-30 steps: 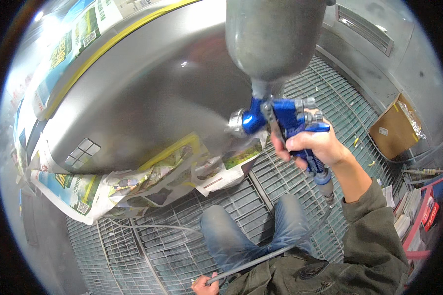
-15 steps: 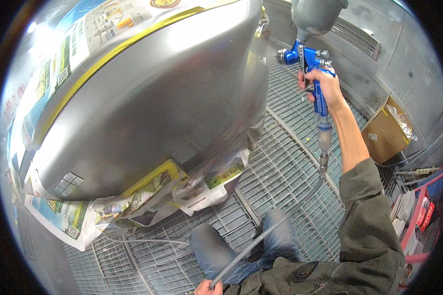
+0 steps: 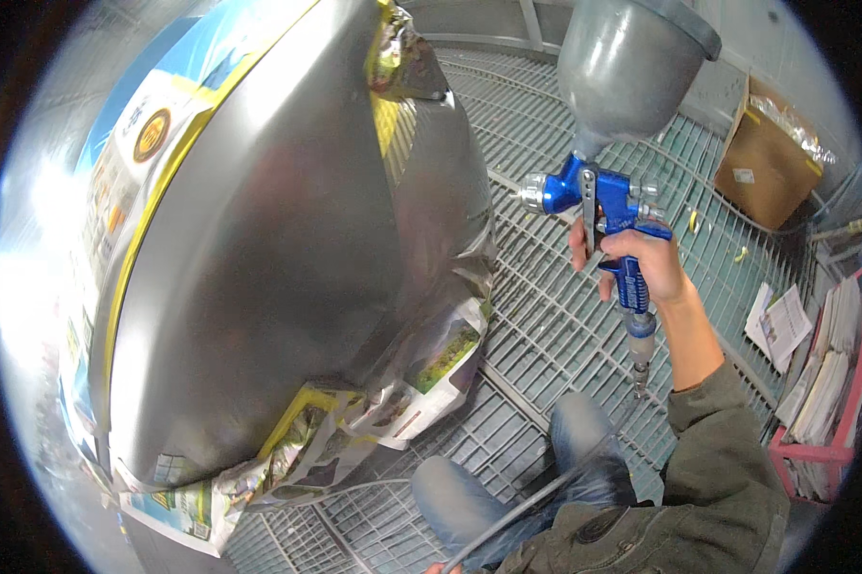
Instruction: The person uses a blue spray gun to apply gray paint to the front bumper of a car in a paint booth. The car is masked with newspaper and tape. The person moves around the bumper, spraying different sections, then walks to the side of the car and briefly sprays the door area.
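My right hand grips a blue spray gun with a large grey cup on top, its nozzle pointing left. A grey air hose runs from the gun's handle down over my lap to my left hand, which is closed on it and mostly cut off at the lower edge. To the left of the nozzle, a curved silver painted panel stands, edged with yellow tape and masked with printed paper. The nozzle is apart from the panel.
A metal grate floor lies beneath. At upper right a cardboard box stands by the grey wall. On the right are loose papers and a pink rack stacked with paper. My bent jeans-clad knees are below.
The view has shifted, showing more of the panel's taped right edge. The gun swung up and right away from the panel, then came lower in the picture. My left hand slipped mostly below the frame.
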`<state>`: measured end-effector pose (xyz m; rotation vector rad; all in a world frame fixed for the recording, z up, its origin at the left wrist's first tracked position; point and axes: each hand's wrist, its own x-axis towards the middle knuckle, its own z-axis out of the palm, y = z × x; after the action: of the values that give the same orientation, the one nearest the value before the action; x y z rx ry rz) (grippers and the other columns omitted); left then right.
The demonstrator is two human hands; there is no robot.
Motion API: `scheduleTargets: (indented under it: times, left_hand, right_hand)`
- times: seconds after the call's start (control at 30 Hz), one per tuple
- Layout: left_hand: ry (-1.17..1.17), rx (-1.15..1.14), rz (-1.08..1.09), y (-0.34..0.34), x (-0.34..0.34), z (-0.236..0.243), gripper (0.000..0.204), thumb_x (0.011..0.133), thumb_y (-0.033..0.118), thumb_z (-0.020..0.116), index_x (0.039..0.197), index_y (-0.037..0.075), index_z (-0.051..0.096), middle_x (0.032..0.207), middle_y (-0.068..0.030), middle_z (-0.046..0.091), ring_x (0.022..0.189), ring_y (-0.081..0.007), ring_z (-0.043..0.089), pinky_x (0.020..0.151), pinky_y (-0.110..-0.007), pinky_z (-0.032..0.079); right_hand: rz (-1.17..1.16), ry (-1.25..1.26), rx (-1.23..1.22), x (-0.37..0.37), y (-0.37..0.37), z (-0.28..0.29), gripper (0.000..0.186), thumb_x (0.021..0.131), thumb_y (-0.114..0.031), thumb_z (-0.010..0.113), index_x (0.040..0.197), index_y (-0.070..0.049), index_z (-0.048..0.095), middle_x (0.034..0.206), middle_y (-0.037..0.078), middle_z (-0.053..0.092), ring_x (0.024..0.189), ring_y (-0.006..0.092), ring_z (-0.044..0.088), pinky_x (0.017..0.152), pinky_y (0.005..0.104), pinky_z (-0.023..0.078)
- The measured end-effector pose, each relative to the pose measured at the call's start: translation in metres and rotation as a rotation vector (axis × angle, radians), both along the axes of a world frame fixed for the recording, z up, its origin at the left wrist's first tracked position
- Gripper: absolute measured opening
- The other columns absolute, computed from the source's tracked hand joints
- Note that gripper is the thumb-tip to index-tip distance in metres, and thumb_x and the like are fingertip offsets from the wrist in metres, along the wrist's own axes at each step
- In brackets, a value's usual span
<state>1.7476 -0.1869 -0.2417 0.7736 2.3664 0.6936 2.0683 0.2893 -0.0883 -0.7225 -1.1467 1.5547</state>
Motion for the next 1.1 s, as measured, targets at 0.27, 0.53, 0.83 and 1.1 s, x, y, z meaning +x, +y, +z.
scheduleTargets:
  times: [0.27, 0.53, 0.83, 1.1]
  left_hand:
    - [-0.327, 0.071, 0.117, 0.061, 0.036, 0.053, 0.022, 0.088, 0.016, 0.061, 0.100, -0.002, 0.064, 0.064, -0.0084, 0.061, 0.054, -0.0133, 0.051, 0.047, -0.033, 0.040]
    - [-0.156, 0.042, -0.097, 0.094, 0.048, 0.038, 0.022, 0.083, 0.022, 0.073, 0.087, 0.002, 0.067, 0.060, -0.0062, 0.056, 0.057, -0.0145, 0.052, 0.053, -0.037, 0.044]
    - [-0.362, 0.129, 0.146, 0.154, 0.083, 0.070, 0.025, 0.084, 0.027, 0.075, 0.076, 0.006, 0.063, 0.056, 0.0023, 0.051, 0.051, -0.0078, 0.045, 0.045, -0.030, 0.037]
    - [-0.081, 0.159, 0.102, 0.121, 0.051, 0.062, 0.029, 0.077, 0.023, 0.078, 0.070, 0.003, 0.059, 0.051, 0.0005, 0.045, 0.050, -0.0112, 0.038, 0.047, -0.037, 0.036]
  right_hand:
    - [0.057, 0.124, -0.022, 0.015, 0.019, -0.024, 0.036, 0.076, -0.005, 0.055, 0.110, 0.003, 0.061, 0.096, 0.015, 0.068, 0.080, 0.0210, 0.068, 0.045, 0.0265, 0.056]
    - [0.462, 0.069, 0.107, -0.028, 0.086, 0.027, 0.028, 0.072, -0.016, 0.062, 0.093, 0.002, 0.066, 0.085, 0.012, 0.069, 0.069, 0.0168, 0.066, 0.044, 0.0278, 0.052]
    - [-0.101, -0.081, 0.313, -0.056, 0.212, 0.061, 0.020, 0.080, -0.014, 0.059, 0.086, 0.004, 0.067, 0.078, 0.009, 0.066, 0.064, 0.0132, 0.062, 0.045, 0.0274, 0.048]
    - [0.234, -0.109, 0.153, -0.023, 0.119, 0.044, 0.026, 0.075, -0.013, 0.058, 0.093, 0.005, 0.064, 0.080, 0.013, 0.066, 0.053, 0.0144, 0.059, 0.038, 0.0273, 0.047]
